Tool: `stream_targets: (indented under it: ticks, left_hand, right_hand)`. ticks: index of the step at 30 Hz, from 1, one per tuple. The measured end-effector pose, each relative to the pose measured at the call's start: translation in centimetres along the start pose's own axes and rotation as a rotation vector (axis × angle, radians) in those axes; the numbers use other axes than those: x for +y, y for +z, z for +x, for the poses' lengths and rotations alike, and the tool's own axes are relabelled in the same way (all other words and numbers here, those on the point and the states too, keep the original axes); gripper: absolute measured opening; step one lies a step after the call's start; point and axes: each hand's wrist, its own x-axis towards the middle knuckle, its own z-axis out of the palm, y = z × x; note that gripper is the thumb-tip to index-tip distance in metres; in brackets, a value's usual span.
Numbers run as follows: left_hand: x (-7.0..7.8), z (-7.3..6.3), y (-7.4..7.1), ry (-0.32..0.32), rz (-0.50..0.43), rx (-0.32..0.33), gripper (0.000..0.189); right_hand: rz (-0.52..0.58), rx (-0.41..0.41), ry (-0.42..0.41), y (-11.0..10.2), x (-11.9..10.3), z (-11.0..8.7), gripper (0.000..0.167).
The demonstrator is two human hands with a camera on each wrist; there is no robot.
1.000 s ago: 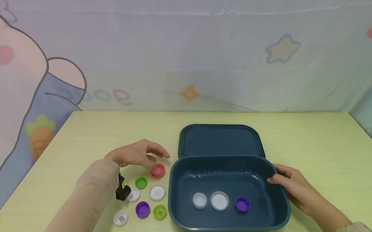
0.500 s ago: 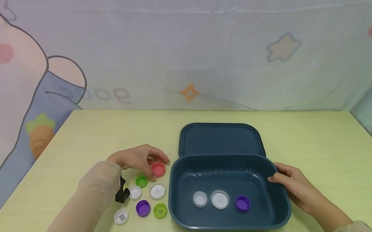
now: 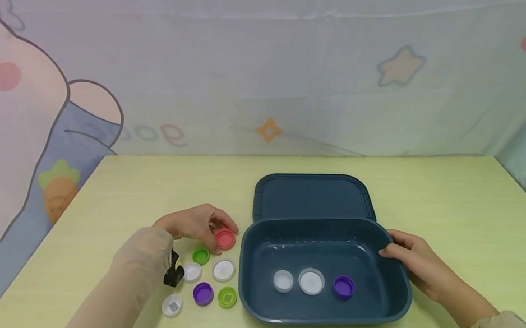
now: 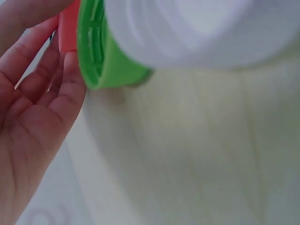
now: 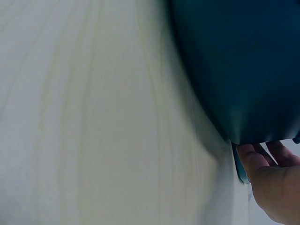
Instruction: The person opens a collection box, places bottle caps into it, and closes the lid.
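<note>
Grip, left hand (image 3: 196,225): my thumb and fingers pinch the red cap (image 3: 225,239). I cannot tell whether it is clear of the table (image 3: 446,203) or resting there. It sits just beside the box (image 3: 297,257), on the side towards the table's left edge.

Grip, right hand (image 3: 418,264): grasping the box by its rim, at the corner towards the table's far and right edges, thumb over the rim.

Dealt with, in my judgement: 3 caps, lying inside the box apart from each other, namely the small white cap (image 3: 283,282), the larger white cap (image 3: 311,282) and the deep purple cap (image 3: 343,288).

Outstanding: 7 caps outside it. Besides the red cap, 6 lie between the box and the table's left edge: the green cap (image 3: 200,256), the flat white cap (image 3: 224,270), the plain white cap (image 3: 192,272), the bright purple cap (image 3: 203,294), the lime cap (image 3: 227,297) and the code-marked white cap (image 3: 172,306). None of these 6 is held.

The box lid (image 3: 314,197) is off, lying between the box and the table's far edge. I assess the work at under 1/2 complete.
</note>
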Motion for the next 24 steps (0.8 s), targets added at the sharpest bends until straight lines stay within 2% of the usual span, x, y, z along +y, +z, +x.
stream_targets:
  ticks: [12,24]
  left_hand:
    - [0.5,-0.6,-0.8,-0.004,0.051,0.016,0.045]
    - [2.4,-1.0,-1.8,0.016,0.125,0.036,0.044]
  right_hand:
    - [-0.004,0.001,-0.002,0.0,0.0,0.1,0.053]
    - [-0.002,0.009,0.008,0.0,0.1,0.1,0.054]
